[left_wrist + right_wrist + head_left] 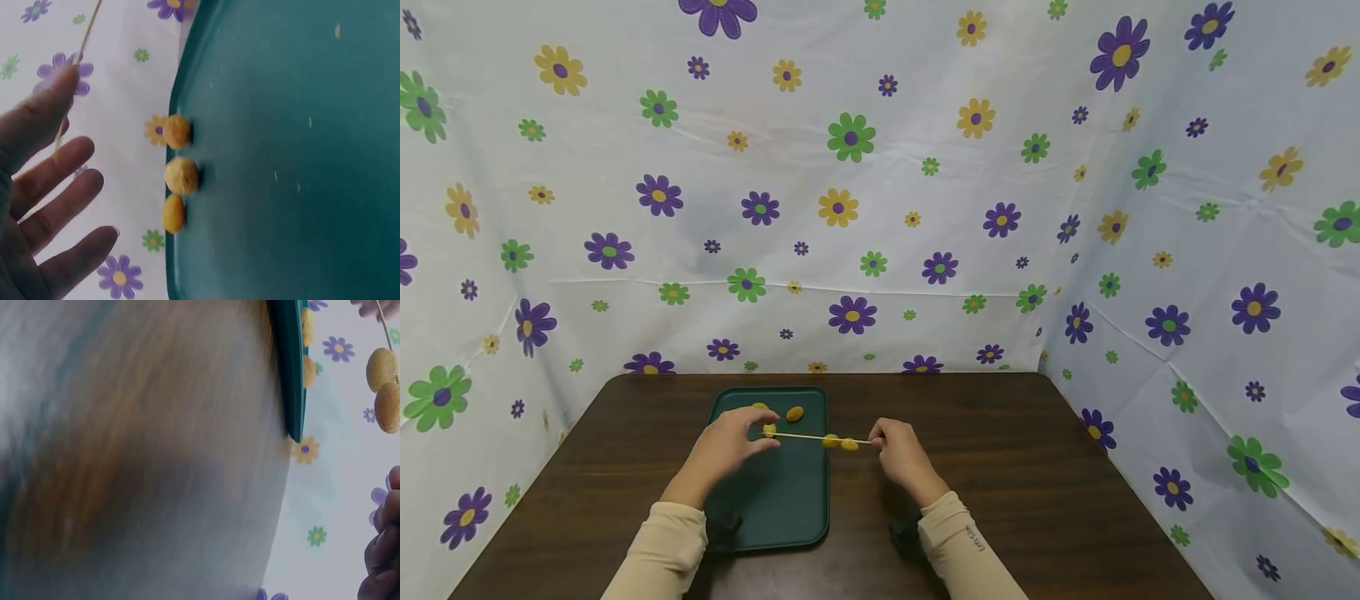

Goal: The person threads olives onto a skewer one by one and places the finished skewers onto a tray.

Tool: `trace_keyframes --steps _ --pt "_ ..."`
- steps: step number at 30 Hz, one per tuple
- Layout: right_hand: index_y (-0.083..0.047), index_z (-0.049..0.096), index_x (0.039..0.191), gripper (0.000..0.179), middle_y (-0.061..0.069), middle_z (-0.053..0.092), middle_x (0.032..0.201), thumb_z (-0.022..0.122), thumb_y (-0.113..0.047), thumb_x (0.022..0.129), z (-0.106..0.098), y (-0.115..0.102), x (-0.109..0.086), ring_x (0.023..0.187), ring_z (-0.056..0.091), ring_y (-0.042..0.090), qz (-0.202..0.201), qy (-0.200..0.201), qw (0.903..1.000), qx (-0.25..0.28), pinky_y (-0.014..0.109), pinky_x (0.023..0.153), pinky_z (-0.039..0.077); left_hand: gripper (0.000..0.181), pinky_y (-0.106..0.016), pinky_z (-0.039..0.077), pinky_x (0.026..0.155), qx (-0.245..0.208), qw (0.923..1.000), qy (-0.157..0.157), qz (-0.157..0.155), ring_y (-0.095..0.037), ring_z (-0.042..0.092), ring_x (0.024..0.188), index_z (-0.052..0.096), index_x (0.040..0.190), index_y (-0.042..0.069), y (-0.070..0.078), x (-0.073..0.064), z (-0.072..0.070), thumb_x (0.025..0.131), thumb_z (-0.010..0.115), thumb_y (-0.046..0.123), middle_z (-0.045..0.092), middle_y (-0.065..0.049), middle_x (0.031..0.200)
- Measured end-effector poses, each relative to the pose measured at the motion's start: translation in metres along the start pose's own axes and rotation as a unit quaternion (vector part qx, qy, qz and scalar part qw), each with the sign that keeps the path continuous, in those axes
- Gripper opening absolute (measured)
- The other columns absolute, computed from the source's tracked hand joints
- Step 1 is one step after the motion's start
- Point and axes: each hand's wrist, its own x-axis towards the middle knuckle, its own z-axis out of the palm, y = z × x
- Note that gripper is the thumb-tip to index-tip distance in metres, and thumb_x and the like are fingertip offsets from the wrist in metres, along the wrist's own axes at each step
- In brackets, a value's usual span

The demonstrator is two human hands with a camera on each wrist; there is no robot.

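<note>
My right hand (904,457) pinches one end of a thin wooden skewer (805,436). Two small yellow oval fruits (839,442) are threaded on it, side by side nearer the right hand. My left hand (724,446) is at the skewer's other end, thumb and fingers spread apart with the tip between them. In the left wrist view the skewer (90,28) runs behind the left thumb (53,94). Up close in the right wrist view, the threaded fruits (389,406) look slightly wrinkled; the right hand's curled fingers (382,550) show at the edge.
A dark green tray (775,508) lies on the brown wooden table (1000,492), under the left hand. Three loose yellow fruits (182,175) sit near its far end. White flower-print cloth (887,250) encloses the table at the back and sides.
</note>
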Motion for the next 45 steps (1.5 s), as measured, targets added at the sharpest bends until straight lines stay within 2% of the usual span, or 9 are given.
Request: trace_keyframes --steps 6,11,14,21,26,31,35,38,45 --pt "-0.007 0.065 0.084 0.016 0.007 0.067 0.082 0.066 0.007 0.092 -0.006 0.012 -0.001 0.072 0.055 0.013 0.007 0.006 1.0000 0.004 0.031 0.066 0.051 0.036 -0.058 0.054 0.088 0.018 0.9985 -0.024 -0.046 -0.038 0.066 0.110 0.070 0.125 0.008 -0.014 -0.001 0.001 0.090 0.077 0.011 0.067 -0.018 0.124" --pt "-0.005 0.066 0.086 0.013 0.009 0.067 0.084 0.066 0.006 0.093 -0.008 0.017 -0.001 0.073 0.055 0.013 0.015 0.003 0.9998 0.012 0.032 0.066 0.052 0.041 -0.063 0.046 0.099 0.027 0.9967 -0.042 -0.064 -0.046 0.056 0.124 0.062 0.134 0.000 -0.023 0.001 0.008 0.094 0.069 0.006 0.059 -0.025 0.136" --pt "-0.004 0.067 0.088 0.011 0.009 0.067 0.085 0.065 0.005 0.094 -0.010 0.018 -0.002 0.073 0.056 0.014 0.021 0.001 0.9996 0.017 0.032 0.067 0.052 0.046 -0.067 0.041 0.103 0.032 0.9967 -0.054 -0.052 -0.050 0.049 0.130 0.056 0.139 -0.002 -0.026 0.004 0.013 0.094 0.066 0.001 0.054 -0.027 0.143" --pt "-0.004 0.067 0.086 0.012 0.004 0.066 0.082 0.066 0.005 0.094 -0.010 0.018 -0.001 0.073 0.057 0.014 0.015 0.012 0.9998 0.012 0.032 0.067 0.053 0.051 -0.075 0.038 0.097 0.043 0.9939 -0.098 -0.029 -0.054 0.040 0.135 0.054 0.144 0.004 -0.023 0.005 0.022 0.095 0.061 -0.002 0.041 -0.023 0.155" --pt "-0.001 0.068 0.089 0.008 0.008 0.067 0.085 0.065 0.004 0.095 -0.010 0.017 -0.001 0.074 0.056 0.014 0.017 0.007 0.9997 0.019 0.033 0.068 0.053 0.046 -0.068 0.043 0.099 0.039 0.9927 -0.110 -0.030 -0.049 0.050 0.130 0.059 0.139 0.004 -0.024 0.005 0.026 0.093 0.066 0.000 0.054 -0.023 0.144" --pt "-0.005 0.067 0.088 0.011 0.010 0.067 0.087 0.065 0.004 0.095 -0.009 0.017 0.000 0.074 0.056 0.014 0.025 0.004 0.9994 0.022 0.034 0.068 0.053 0.034 -0.058 0.051 0.094 0.042 0.9940 -0.088 -0.049 -0.036 0.065 0.110 0.069 0.123 0.009 -0.025 0.005 0.025 0.090 0.077 0.010 0.070 -0.014 0.118" --pt "-0.005 0.067 0.088 0.011 0.010 0.067 0.086 0.065 0.004 0.095 -0.008 0.017 0.000 0.074 0.056 0.014 0.026 0.003 0.9995 0.020 0.033 0.068 0.053 0.027 -0.053 0.055 0.086 0.048 0.9947 -0.073 -0.054 -0.025 0.067 0.092 0.072 0.110 0.012 -0.025 0.003 0.023 0.085 0.083 0.014 0.071 -0.006 0.104" --pt "-0.006 0.066 0.088 0.011 0.008 0.067 0.085 0.066 0.003 0.095 -0.009 0.016 -0.001 0.074 0.056 0.014 0.029 0.001 0.9994 0.020 0.033 0.068 0.053 0.024 -0.051 0.055 0.083 0.042 0.9952 -0.067 -0.057 -0.021 0.064 0.086 0.072 0.107 0.012 -0.026 0.002 0.022 0.085 0.083 0.012 0.071 -0.004 0.100" --pt "-0.004 0.067 0.088 0.011 0.008 0.066 0.085 0.066 0.004 0.094 -0.007 0.017 -0.001 0.073 0.055 0.014 0.029 0.000 0.9994 0.020 0.033 0.067 0.052 0.020 -0.053 0.055 0.086 0.006 0.9957 -0.071 -0.060 -0.023 0.064 0.090 0.070 0.110 0.005 -0.028 0.002 0.021 0.090 0.075 0.005 0.070 -0.009 0.102"
